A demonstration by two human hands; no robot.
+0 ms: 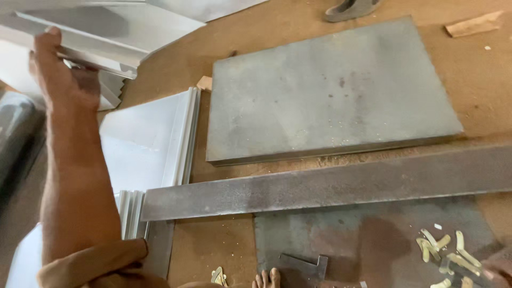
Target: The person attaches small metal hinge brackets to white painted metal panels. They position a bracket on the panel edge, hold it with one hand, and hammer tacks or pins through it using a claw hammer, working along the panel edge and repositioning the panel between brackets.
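Observation:
My left hand (60, 72) reaches up to the top left and grips a long silver aluminium profile (93, 47), lifted at an angle above other pale aluminium sections (160, 133) that lie on the floor. My left forearm runs down the left side of the view. Only a blurred sliver of my right hand (501, 266) shows at the bottom right corner, beside several small yellowish bracket pieces (442, 248). I cannot tell whether it holds anything.
A thick grey steel plate (330, 90) lies in the middle on the brown floor. A long flat steel bar (330, 184) crosses below it, over a rusty plate (373, 234) with a small T-shaped piece (304, 264). Toes (266, 277) show at the bottom; wood offcuts (474, 24) lie top right.

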